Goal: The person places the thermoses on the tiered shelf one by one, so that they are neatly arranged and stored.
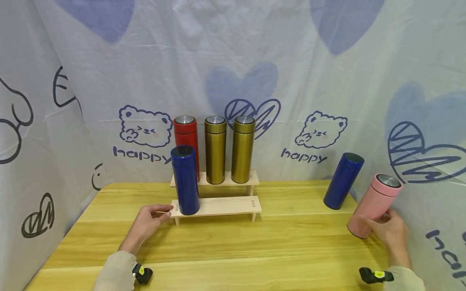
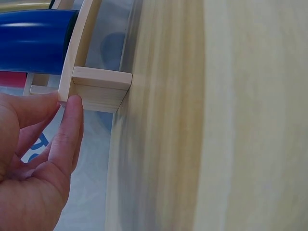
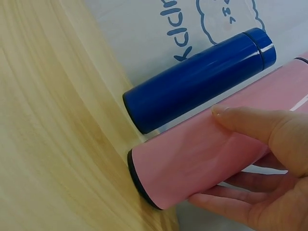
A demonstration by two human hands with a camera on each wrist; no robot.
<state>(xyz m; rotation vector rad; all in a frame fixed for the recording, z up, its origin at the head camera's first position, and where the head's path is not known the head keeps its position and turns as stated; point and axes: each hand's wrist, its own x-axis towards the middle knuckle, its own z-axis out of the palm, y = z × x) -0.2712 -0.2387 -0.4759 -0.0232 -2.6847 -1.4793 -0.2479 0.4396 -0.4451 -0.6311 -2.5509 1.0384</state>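
Note:
My right hand (image 1: 391,230) grips a pink thermos bottle (image 1: 375,206) around its lower part, at the table's right side; the right wrist view shows thumb and fingers on either side of the pink body. A blue thermos (image 1: 343,182) stands just behind it. At the left, my left hand (image 1: 147,224) pinches the left end of the lower shelf of a small wooden stand (image 1: 225,206) between thumb and fingers. Another blue thermos (image 1: 186,182) stands upright on that shelf's left end. On the upper shelf are a red thermos (image 1: 185,125) and two gold thermoses (image 1: 215,153).
The stand sits near the back of a wooden table (image 1: 276,250). A white cloth (image 1: 233,52) printed with hearts and bears hangs behind and at both sides, close to the pink bottle on the right.

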